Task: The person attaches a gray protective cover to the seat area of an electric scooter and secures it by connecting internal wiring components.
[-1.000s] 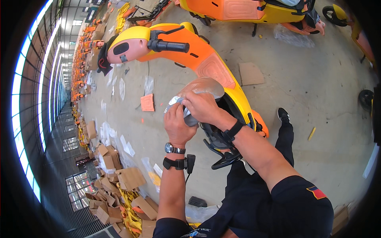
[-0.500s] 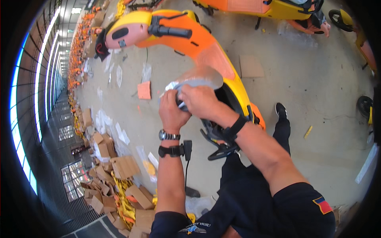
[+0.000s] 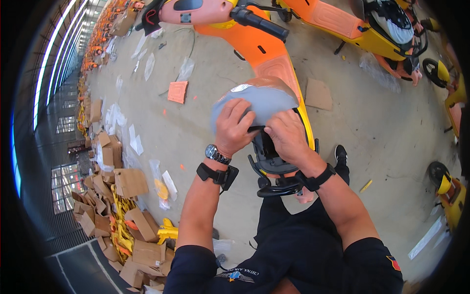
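Note:
Between my hands is a rounded, seat-like piece [image 3: 267, 100], smooth grey on the side toward me and shiny brown along its far edge. It is above the open black compartment [image 3: 267, 149] of an orange and yellow electric scooter [image 3: 257, 46]. My left hand [image 3: 234, 128] is closed at the piece's near left edge, fingers curled over the grey face. My right hand [image 3: 290, 136] pinches the near right edge, its thumb and fingertips pressed together. A black strip shows between the two hands. Whether the piece is attached to the scooter I cannot tell.
A black rear rack [image 3: 281, 190] juts toward my legs. Another scooter [image 3: 362, 36] stands at the far right. An orange panel [image 3: 177, 92] and a cardboard sheet [image 3: 318, 94] lie on the floor. Cardboard boxes [image 3: 131, 182] and yellow parts pile up at left.
My hands have moved apart, the right one down and to the right along the edge. The piece now shows more of its grey face. The whole view has shifted.

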Tool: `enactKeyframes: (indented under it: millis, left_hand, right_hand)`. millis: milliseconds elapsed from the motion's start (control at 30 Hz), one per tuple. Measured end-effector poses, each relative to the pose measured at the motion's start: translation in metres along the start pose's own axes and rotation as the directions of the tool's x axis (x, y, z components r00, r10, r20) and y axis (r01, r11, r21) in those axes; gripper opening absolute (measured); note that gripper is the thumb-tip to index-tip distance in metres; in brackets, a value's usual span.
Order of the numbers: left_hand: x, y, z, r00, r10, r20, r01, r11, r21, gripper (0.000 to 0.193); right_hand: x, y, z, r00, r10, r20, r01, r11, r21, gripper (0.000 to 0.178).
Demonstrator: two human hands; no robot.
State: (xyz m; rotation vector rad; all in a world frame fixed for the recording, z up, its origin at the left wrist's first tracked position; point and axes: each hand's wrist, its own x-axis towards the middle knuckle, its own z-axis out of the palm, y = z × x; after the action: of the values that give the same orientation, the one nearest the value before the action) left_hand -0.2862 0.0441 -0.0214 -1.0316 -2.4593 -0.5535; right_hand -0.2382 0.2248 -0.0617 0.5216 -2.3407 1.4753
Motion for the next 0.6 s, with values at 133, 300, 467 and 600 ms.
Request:
enactKeyframes:
  millis: [133, 300, 467, 600]
  left_hand:
    - [-0.022, -0.009, -0.011, 1.000, -0.002, 0.009, 0.002, 0.998, 0.061, 0.026]
    - [-0.029, -0.025, -0.007, 0.982, -0.101, -0.162, 0.106, 0.994, 0.022, 0.016]
    - [-0.053, -0.022, 0.010, 0.953, -0.146, -0.264, 0.083, 0.969, -0.234, 0.026]
    - [-0.094, -0.025, -0.019, 0.976, -0.168, -0.140, 0.093, 0.898, -0.430, 0.033]
  right_hand:
    - [-0.004, 0.009, 0.013, 0.998, -0.064, 0.018, 0.065, 0.997, -0.052, 0.014]
    - [-0.018, 0.018, 0.020, 0.919, 0.372, 0.134, -0.392, 0.900, 0.189, 0.013]
    - [-0.019, 0.010, 0.046, 0.642, 0.691, 0.332, -0.703, 0.356, 0.616, 0.035]
    - [0.000, -0.010, 0.069, 0.563, 0.805, 0.190, -0.641, 0.280, 0.714, 0.048]
